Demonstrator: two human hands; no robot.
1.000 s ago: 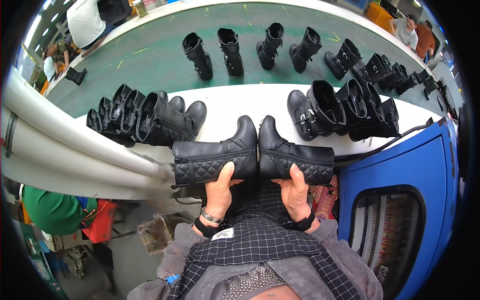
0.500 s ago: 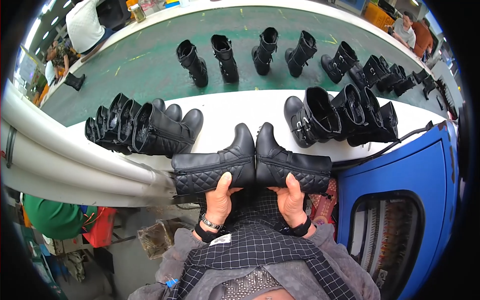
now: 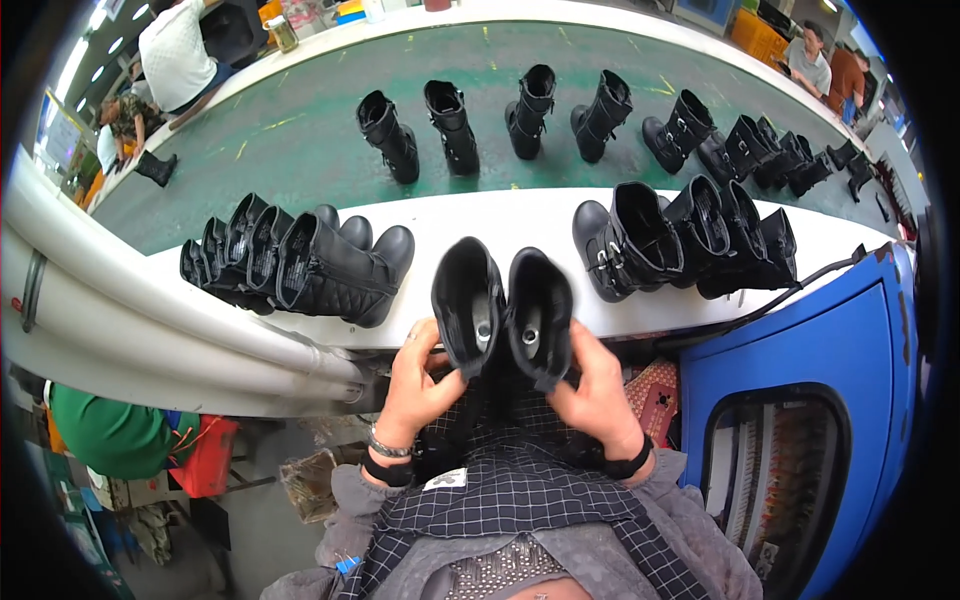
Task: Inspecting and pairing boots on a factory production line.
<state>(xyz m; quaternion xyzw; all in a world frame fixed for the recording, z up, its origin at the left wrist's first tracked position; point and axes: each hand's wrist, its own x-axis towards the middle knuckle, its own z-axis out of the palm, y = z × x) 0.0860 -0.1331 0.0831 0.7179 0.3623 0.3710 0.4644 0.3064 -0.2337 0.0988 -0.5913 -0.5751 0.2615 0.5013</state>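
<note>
Two black boots are held side by side in front of me, their shaft openings facing up so that the insides show. My left hand (image 3: 418,385) is closed on the upper rim of the left boot (image 3: 452,310), thumb at its near edge. The right boot (image 3: 553,310) is gripped the same way by my right hand (image 3: 597,390). In each boot a round metallic spot shows deep on the insole. The feet of both boots are hidden below the shafts. Both boots are at the near edge of a white table (image 3: 480,215).
Black boots (image 3: 340,265) stand grouped at the table's left, and more buckled boots (image 3: 630,240) at its right. Beyond runs a green conveyor belt (image 3: 300,150) carrying several boots. A blue cabinet (image 3: 800,330) stands at right, white pipes (image 3: 150,310) at left. Other people sit across the belt.
The boots were lying with their soles together and shafts pointing outward. Now their openings face up, and my hands have shifted from the shafts' sides to the rims.
</note>
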